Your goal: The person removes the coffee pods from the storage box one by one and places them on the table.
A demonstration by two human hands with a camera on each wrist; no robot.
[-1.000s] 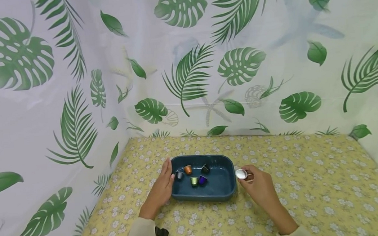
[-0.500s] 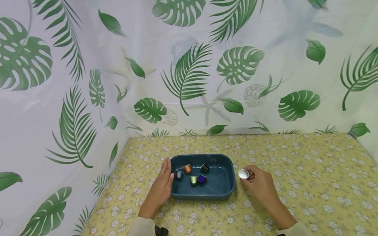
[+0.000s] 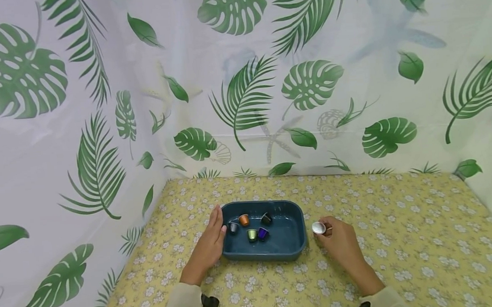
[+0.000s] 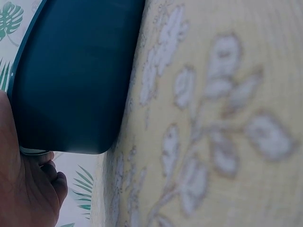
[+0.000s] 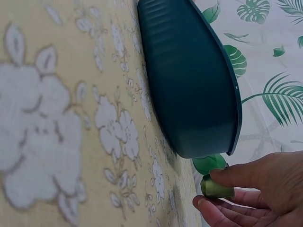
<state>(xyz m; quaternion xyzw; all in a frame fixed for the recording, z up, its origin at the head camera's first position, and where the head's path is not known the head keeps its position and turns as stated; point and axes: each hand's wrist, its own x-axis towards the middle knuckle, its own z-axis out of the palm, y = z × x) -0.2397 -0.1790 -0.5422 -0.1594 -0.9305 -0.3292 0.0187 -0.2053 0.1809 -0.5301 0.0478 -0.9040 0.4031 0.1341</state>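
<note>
Foil-topped and gold-bodied, the coffee capsule (image 3: 318, 228) is being pinched between thumb and fingertips of the right hand (image 3: 340, 244), just beside the blue tray (image 3: 302, 244) on the floral cloth (image 3: 404, 256). It is probably light, thin-walled and slick, so the rim seems the safest hold. Against the tray's other end, the left hand (image 3: 209, 247) is resting with straight fingers.

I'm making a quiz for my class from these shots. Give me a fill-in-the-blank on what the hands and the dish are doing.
The blue dish holds ____ coffee capsules.
The left hand rests against the dish's ____ side.
The right hand pinches one ____ just outside the dish.
The cloth under the dish is ____ with white flowers.

Missing words: five; left; capsule; yellow
</note>
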